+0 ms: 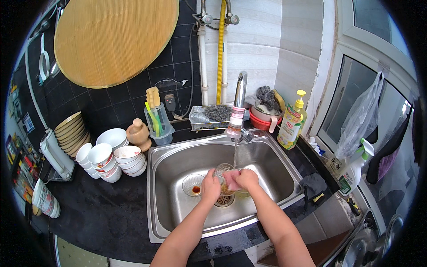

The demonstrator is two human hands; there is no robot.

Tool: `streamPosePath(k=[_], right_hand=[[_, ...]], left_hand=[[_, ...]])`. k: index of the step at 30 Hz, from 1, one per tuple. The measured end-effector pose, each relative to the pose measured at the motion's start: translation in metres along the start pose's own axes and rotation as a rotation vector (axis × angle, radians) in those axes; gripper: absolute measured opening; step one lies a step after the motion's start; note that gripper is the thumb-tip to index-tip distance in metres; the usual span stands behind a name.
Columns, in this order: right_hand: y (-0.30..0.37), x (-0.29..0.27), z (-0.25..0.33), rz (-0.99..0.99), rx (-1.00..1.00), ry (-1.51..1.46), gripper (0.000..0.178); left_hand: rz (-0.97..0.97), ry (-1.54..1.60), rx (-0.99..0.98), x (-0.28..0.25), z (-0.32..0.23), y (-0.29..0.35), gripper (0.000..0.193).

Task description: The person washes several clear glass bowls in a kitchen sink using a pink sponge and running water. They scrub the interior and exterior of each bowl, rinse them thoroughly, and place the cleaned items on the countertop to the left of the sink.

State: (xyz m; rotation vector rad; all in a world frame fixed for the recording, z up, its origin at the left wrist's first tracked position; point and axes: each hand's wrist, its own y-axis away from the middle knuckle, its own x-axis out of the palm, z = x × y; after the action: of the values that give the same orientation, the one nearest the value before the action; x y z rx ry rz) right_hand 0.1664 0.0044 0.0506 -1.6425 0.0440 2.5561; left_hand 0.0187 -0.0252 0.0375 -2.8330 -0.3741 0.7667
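Over the sink (153, 196), my left hand (211, 187) is closed on the rim of a small clear glass bowl (223, 168), which is tilted. My right hand (247, 179) grips a pink cloth (231, 180) pressed against that bowl. Water runs down from the faucet (240, 91) beside the bowl and cloth. On the sink floor, left of my left hand, rests another clear glass bowl (188, 181) with a little dark reddish-brown liquid in it. Below my right hand a yellowish glass rim (243, 194) shows, mostly hidden. The drain (224, 200) lies under my hands.
Stacked white bowls (129, 160) and brown-rimmed bowls (71, 133) line the left counter, near a wooden mortar (138, 134) and a utensil holder (160, 127). Behind the faucet sits a wire rack (209, 116). A yellow pump bottle (291, 124) and a spray bottle (353, 171) stand right.
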Motion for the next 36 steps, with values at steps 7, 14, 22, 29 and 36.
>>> streamPosePath(k=[7,14,22,29,36], right_hand=[[-0.011,0.022,-0.017,0.407,0.121,-0.372,0.041],[0.013,-0.013,0.010,-0.394,-0.365,-0.177,0.023],[0.014,-0.001,0.028,-0.216,-0.757,-0.408,0.027],[0.025,-0.004,0.019,0.086,-0.653,0.003,0.038],[0.023,0.008,0.013,0.047,-0.784,-0.051,0.056]], left_hand=[[-0.114,-0.014,0.034,-0.004,-0.003,-0.005,0.036],[0.452,0.383,-0.393,0.002,-0.006,-0.004,0.035],[0.520,0.814,-0.457,0.016,0.011,-0.009,0.046],[0.275,0.755,-0.420,0.007,0.023,-0.014,0.045],[0.204,0.717,-0.330,0.017,0.034,-0.017,0.040]])
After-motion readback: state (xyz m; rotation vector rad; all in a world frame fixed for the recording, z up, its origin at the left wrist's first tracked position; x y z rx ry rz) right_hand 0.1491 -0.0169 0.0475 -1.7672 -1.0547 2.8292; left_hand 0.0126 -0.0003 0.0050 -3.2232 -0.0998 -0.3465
